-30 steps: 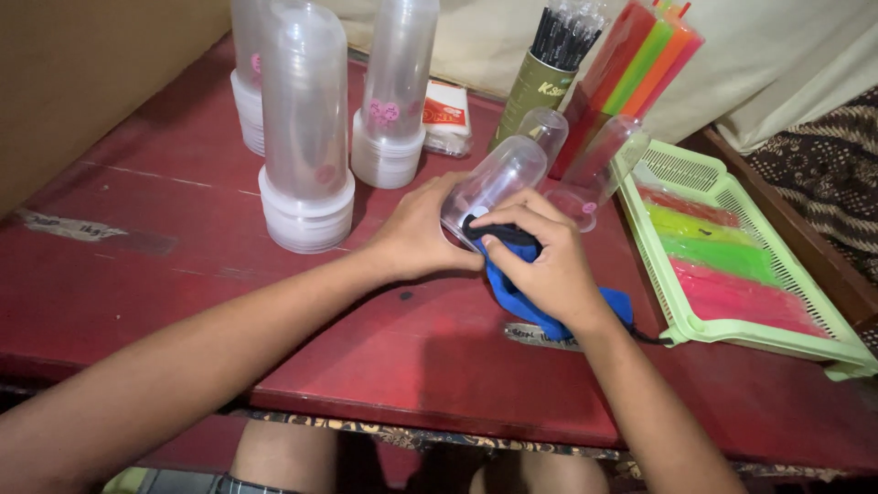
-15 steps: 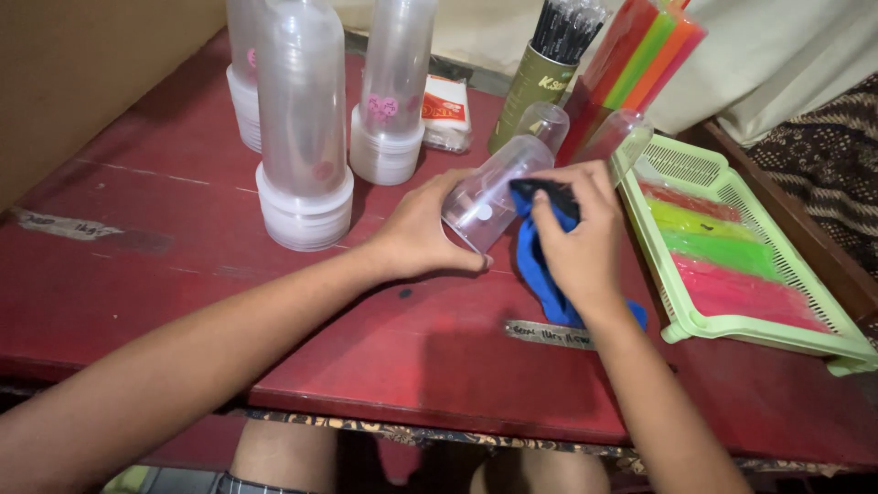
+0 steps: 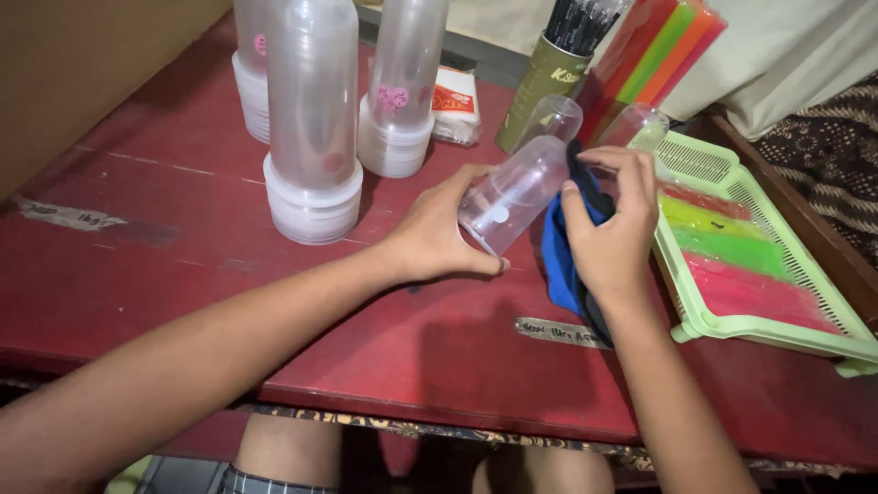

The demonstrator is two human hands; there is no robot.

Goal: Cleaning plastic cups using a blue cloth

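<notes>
Nearest the camera, both forearms extend over the near edge of the red table (image 3: 183, 274).

Left hand (image 3: 439, 240): fingers curled around the base end of a clear plastic cup (image 3: 514, 194). The cup is held tilted, base toward the person, mouth pointing up and away, above the table surface.

Right hand (image 3: 611, 230): fingers closed on a blue cloth (image 3: 556, 261). The cloth is pressed against the right side of the cup, near its mouth. The lower part of the cloth hangs below the hand down to the table. A dark part of the cloth shows near the cup mouth.

Right of the hands: a light green tray (image 3: 732, 178) with a slotted rim lies on the table. It holds flat strips in red, green and pink.

Just beyond the held cup: two more clear cups (image 3: 558, 114) lie tilted, one touching the tray's far corner.

Left, mid-table: a tall cup stack (image 3: 313, 119) stands upright, mouth down. Two further stacks stand behind it, one at the far left (image 3: 249, 87), one toward the centre (image 3: 402, 82).

Far edge: a small white-and-red packet (image 3: 454, 105) lies beside the centre stack. An olive can (image 3: 549, 73) holds dark sticks. Next to it, coloured sheets (image 3: 654, 55) in red, green and orange lean upright.
</notes>
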